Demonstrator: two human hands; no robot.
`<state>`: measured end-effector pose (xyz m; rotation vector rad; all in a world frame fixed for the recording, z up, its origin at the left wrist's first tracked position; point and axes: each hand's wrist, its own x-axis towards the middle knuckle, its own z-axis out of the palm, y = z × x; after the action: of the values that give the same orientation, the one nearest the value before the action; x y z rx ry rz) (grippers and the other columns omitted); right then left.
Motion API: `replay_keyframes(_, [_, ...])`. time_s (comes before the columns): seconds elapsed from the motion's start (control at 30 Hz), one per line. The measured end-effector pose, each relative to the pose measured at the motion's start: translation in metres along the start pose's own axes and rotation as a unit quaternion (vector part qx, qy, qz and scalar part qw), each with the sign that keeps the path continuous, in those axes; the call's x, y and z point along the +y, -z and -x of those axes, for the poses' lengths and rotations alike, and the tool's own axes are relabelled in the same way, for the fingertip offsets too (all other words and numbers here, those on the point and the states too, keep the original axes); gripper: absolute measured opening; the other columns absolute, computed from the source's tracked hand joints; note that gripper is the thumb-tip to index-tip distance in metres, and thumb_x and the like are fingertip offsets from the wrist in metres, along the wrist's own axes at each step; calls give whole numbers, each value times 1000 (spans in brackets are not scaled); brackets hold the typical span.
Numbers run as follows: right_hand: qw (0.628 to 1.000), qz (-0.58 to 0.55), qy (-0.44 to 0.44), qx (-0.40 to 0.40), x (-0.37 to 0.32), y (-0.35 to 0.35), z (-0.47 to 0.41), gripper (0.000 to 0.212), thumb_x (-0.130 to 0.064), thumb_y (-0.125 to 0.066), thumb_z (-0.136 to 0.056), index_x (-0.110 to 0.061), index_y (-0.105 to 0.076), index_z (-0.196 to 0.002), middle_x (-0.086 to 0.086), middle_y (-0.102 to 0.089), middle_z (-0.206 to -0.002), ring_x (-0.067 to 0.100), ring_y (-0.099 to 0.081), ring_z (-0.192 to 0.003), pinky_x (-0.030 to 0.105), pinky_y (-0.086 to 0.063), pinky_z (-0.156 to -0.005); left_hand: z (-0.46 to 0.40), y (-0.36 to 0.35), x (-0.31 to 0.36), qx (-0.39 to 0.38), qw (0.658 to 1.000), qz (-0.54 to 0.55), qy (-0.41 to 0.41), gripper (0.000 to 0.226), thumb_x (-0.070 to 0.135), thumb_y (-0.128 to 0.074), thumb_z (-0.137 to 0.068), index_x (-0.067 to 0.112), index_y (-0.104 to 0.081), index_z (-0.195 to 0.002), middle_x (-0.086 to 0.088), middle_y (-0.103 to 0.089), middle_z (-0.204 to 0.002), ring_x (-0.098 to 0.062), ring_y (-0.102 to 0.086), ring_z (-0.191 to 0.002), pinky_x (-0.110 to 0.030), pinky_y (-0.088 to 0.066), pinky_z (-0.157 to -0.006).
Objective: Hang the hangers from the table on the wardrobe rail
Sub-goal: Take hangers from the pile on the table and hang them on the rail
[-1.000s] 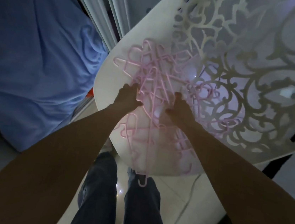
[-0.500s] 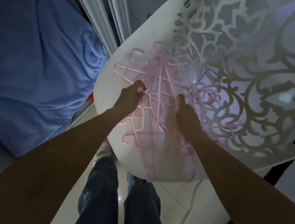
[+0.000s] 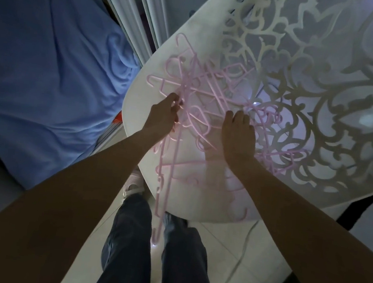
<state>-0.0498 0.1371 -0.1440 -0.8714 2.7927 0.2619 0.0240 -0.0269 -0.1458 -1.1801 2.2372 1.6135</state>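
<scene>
hangers (image 3: 199,105): pink tangled heap on the white table (image 3: 138,102), one sticking out over the 6 o'clock edge | left hand (image 3: 164,112): at the heap's 9 o'clock side, fingertips pinching a hanger | right hand (image 3: 238,133): at 3 o'clock, fingers straight, lying flat on the heap | blue cloth (image 3: 50,54): beside the table at 9 o'clock

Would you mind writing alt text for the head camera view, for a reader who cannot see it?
A person's left hand pinches a bar in a tangled pile of pink hangers on a white table, while the right hand rests flat on the pile. One hanger sticks out over the table's near edge above the person's legs; a blue cloth lies to the left.
</scene>
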Motion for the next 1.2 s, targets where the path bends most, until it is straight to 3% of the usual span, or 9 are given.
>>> replay_keyframes(0.1, [989, -141, 0, -37, -1, -1, -1, 40, 1, -33, -97, -3, -41, -135, 15, -63, -101, 29, -66, -89, 34, -52, -70, -2, 4, -7, 23, 999, -11, -29, 19, 9, -37, -99, 10, -52, -110, -11, -54, -75, -26, -54, -67, -36, -47, -65])
replay_keyframes(0.23, [958, -281, -9, -56, -10, 4, -11, 40, -12, -30, -102, -15, -31, -142, 12, -65, -97, 28, -67, -83, 38, -55, -67, 1, 7, -10, 65, 997, 6, -48, 19, 13, -35, -99, 10, -51, -108, -9, -53, -70, -24, -51, -63, -40, -43, -65])
replay_keyframes(0.33, [977, -208, -16, -43, -20, 6, -13, 52, -39, -27, -101, -13, -26, -146, 12, -63, -97, 24, -65, -76, 32, -51, -57, 3, 12, -10, 65, 990, 121, -14, 20, 15, -36, -98, 13, -56, -96, 6, -51, -58, -18, -46, -57, -39, -41, -61])
replay_keyframes(0.47, [989, -144, 36, 12, -33, 9, -6, 109, -86, -4, -72, -6, -33, -142, 18, -60, -94, 20, -52, -63, 20, -32, -42, 3, 26, -12, 40, 954, 291, 56, 28, 16, -38, -98, 21, -57, -77, 6, -52, -44, -14, -51, -45, -26, -42, -52])
replay_keyframes(0.53, [997, -53, 57, 2, -36, 1, -5, 98, -64, -65, -71, -14, -26, -147, 16, -58, -112, 19, -54, -75, 24, -38, -48, 5, 32, -18, 41, 944, 322, 59, 27, 10, -37, -99, 19, -53, -79, 5, -49, -42, -8, -49, -38, -20, -43, -47])
replay_keyframes(0.6, [999, 13, 38, 7, -40, 4, -2, 102, -21, -85, -50, -20, -41, -142, 9, -64, -104, 13, -54, -68, 21, -32, -45, 8, 37, -26, 52, 945, 318, 46, 26, 6, -34, -99, 18, -49, -82, 7, -46, -40, -6, -46, -37, -19, -43, -47])
replay_keyframes(0.73, [997, 26, 44, 66, -42, 5, -4, 78, -7, -80, -53, -16, -59, -128, 3, -62, -74, 11, -50, -53, 19, -26, -39, 14, 46, -42, 11, 939, 342, 38, 27, 1, -30, -100, 16, -48, -86, 5, -51, -43, -6, -50, -41, -19, -45, -50])
replay_keyframes(1.03, [990, 9, 71, 125, -43, 15, 0, 63, 4, -29, -73, -13, -61, -125, 6, -61, -68, 13, -52, -50, 22, -37, -40, 9, 49, -39, -72, 936, 335, 81, 23, 7, -33, -101, 18, -48, -87, 4, -59, -46, -8, -61, -46, -31, -45, -70])
replay_keyframes(1.2, [986, 18, 78, 145, -44, 17, 6, 61, 5, -31, -74, -13, -63, -123, 5, -61, -67, 13, -52, -50, 22, -38, -41, 10, 49, -37, -98, 925, 350, 106, 19, 11, -37, -100, 17, -50, -88, 6, -57, -48, -9, -59, -47, -38, -54, -68])
